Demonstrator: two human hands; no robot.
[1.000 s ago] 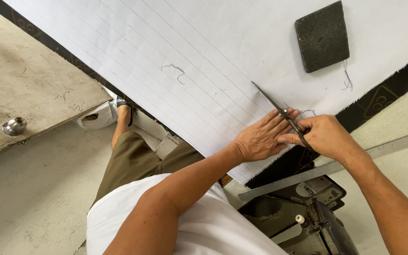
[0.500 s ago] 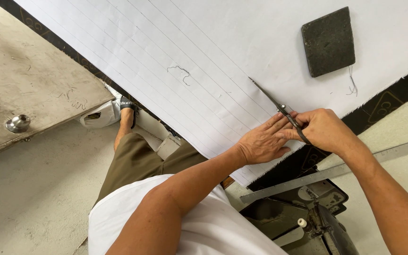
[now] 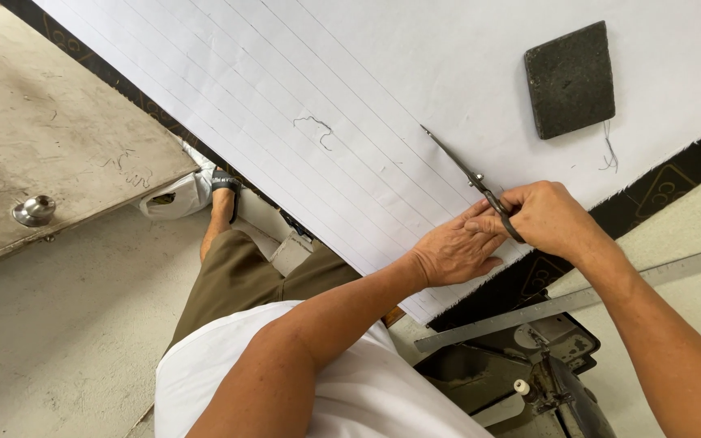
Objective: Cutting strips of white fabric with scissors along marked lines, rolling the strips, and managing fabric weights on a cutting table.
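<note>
A large white sheet of fabric (image 3: 302,89) ruled with thin parallel lines lies across the table. My right hand (image 3: 553,219) is closed on the handles of dark metal scissors (image 3: 460,166), whose blades lie along a line on the fabric, pointing up and left. My left hand (image 3: 452,251) rests flat on the fabric near its lower edge, fingertips touching my right hand. A black strip (image 3: 651,195) shows under the fabric's frayed edge.
A dark square block (image 3: 569,79) sits on the fabric at the upper right, a loose thread (image 3: 608,154) below it. A metal ruler (image 3: 578,300) lies along the table edge. A dark machine (image 3: 521,373) stands below. A metal knob (image 3: 36,211) sits on a worn board at left.
The scissors and both hands have stayed together on the fabric edge; the view has shifted slightly, with the hands a little higher in the frame.
</note>
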